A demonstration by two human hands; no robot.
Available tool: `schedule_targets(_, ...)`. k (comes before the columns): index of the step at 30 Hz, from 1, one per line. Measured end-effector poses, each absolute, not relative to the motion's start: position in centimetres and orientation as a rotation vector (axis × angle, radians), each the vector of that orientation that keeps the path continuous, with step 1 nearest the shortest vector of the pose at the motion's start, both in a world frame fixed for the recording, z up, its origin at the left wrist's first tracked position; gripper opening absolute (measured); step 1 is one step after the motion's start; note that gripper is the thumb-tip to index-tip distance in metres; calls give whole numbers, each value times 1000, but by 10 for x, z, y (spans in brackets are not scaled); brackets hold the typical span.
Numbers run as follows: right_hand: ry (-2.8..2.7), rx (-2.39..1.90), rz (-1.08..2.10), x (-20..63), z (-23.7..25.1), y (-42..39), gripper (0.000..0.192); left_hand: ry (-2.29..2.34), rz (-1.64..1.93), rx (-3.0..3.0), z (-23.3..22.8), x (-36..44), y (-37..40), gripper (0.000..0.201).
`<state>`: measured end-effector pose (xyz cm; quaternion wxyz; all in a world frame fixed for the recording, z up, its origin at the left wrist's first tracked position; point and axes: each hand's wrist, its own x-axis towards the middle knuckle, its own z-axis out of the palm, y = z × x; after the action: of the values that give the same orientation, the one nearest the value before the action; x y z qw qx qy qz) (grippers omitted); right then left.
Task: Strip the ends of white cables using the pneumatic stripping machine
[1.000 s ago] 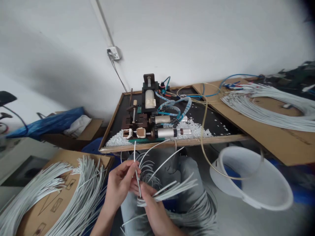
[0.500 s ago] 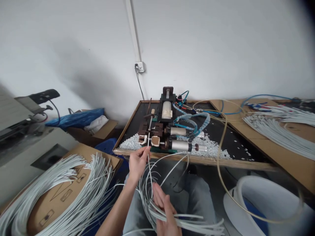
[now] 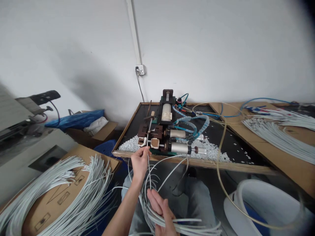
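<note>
My left hand (image 3: 140, 162) pinches a single white wire (image 3: 149, 170) close to its far end, just in front of the table edge. That wire runs up between the two padded jaws (image 3: 155, 143) of a pneumatic machine (image 3: 167, 113). Lower down, over my lap, my right hand (image 3: 163, 209) is curled around a looped bundle of white wires (image 3: 189, 226), thumb uppermost. The single wire passes down toward its fingertips. How firmly the palm grips the bundle is partly hidden.
Small white scraps (image 3: 130, 145) litter the wood-rimmed black tabletop (image 3: 134, 121) around the machine. Wire bundles lie on cardboard at left (image 3: 73, 203) and right (image 3: 278, 132). A white bucket (image 3: 256, 186) stands at lower right, with a yellowish hose (image 3: 219, 164) looping before it.
The view has shifted slightly. My right hand has moved a little left and down along the bundle, while my left hand still pinches the wire at the jaws.
</note>
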<state>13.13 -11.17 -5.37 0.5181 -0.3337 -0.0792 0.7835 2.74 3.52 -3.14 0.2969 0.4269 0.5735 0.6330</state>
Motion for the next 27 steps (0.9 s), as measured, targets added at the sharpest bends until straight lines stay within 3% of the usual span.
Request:
schedule_targets(12,-206,-815,1859,125,-63,-113,65,1542,1635,1200,-31,15,35,36)
schedule_targets(17,-263,-823,1799,124,-65,-112,48,1447,1562,1217,-30,12,28,34)
schedule_targets(27,-629,-870,1796,104,-76,-107,67,1576,1435,1414,-27,11,-3,36)
